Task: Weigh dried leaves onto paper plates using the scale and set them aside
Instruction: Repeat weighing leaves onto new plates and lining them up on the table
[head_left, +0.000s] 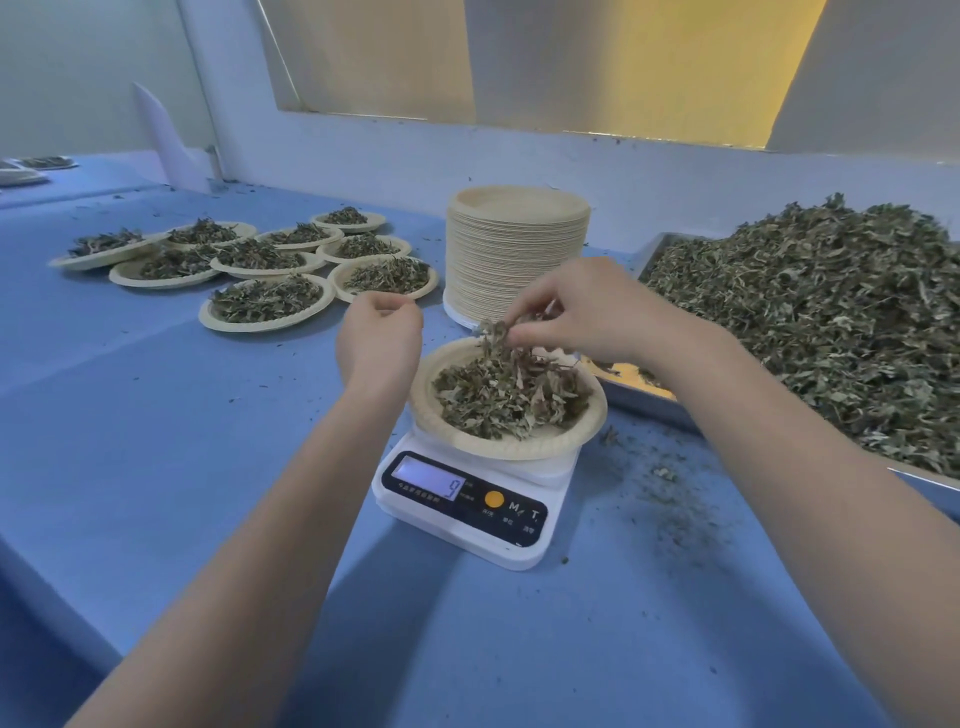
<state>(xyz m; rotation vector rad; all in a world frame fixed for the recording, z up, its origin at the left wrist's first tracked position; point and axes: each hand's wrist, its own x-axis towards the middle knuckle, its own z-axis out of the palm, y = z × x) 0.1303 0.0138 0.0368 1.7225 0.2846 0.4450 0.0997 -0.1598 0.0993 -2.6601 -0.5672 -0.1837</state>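
Observation:
A white digital scale (467, 499) stands on the blue table, its display showing a 9. On it sits a paper plate (524, 449) heaped with dried leaves (504, 397). My right hand (582, 306) hovers over the plate's far side and pinches a tuft of leaves that hangs down to the heap. My left hand (379, 338) hangs just left of the plate with its fingers curled; nothing shows in it. A metal tray (644, 395) on the right holds a large mound of dried leaves (821, 322).
A tall stack of empty paper plates (517, 249) stands behind the scale. Several filled plates (265, 301) lie in a cluster at the back left. Leaf crumbs (670, 483) litter the table right of the scale. A wall runs along the back.

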